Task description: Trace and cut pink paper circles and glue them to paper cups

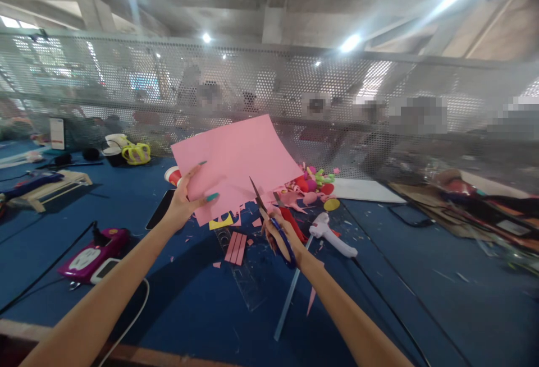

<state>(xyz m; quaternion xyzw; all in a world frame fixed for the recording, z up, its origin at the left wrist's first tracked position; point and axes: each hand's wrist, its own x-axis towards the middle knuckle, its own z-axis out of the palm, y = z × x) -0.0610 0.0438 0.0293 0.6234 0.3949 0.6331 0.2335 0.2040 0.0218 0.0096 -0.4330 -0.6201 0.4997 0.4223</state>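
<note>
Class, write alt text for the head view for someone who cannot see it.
A left hand holds up a pink paper sheet; the right hand holds open scissors at its lower edge. Below, a blue table carries pink strips and a white glue gun.

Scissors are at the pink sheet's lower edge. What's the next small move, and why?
Probably close the scissors in the right hand: their blades stand open at the lower edge of the pink paper sheet, which the left hand holds up off the table.

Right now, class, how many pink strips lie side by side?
3 strips, together on the clear ruler, between the left hand holding the pink sheet and the right hand holding scissors. Others may be hidden.
</note>
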